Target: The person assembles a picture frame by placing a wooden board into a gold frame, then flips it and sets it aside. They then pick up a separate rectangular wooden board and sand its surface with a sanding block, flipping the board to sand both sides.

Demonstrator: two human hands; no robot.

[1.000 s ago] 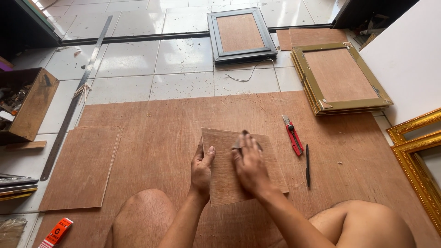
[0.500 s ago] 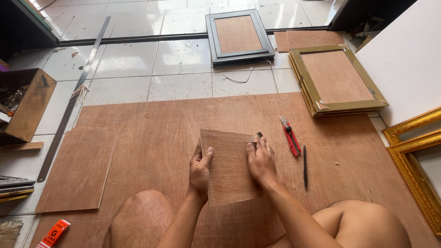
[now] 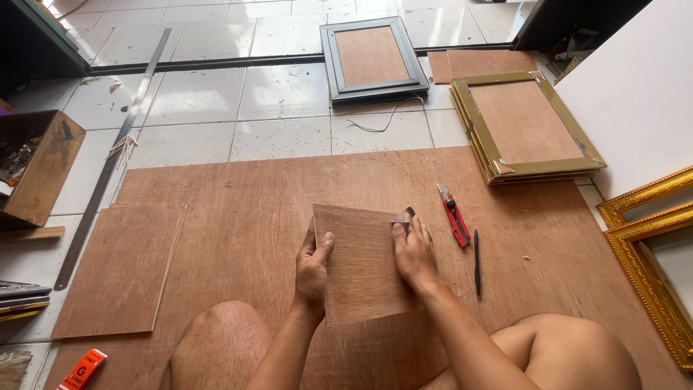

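Observation:
A thin rectangular plywood panel point(image 3: 361, 263) lies on a large plywood sheet point(image 3: 253, 195) spread on the tiled floor. My left hand point(image 3: 312, 269) grips the panel's left edge, thumb on top. My right hand point(image 3: 413, 249) rests on the panel's right edge and holds a small brown scrap, possibly sandpaper point(image 3: 404, 215), at the upper right corner. My bare knees show at the bottom of the view.
A red utility knife point(image 3: 455, 215) and a black pencil point(image 3: 476, 262) lie right of the panel. Stacked cut panels point(image 3: 123, 267) sit left. Picture frames: grey point(image 3: 372, 54), olive stack point(image 3: 527, 126), gold point(image 3: 650, 253). A long metal ruler point(image 3: 112, 155) and a wooden box point(image 3: 40, 166) are at the left.
My right hand slid from the middle of the panel to its right edge and upper right corner. The panel shifted slightly; my left hand kept its grip.

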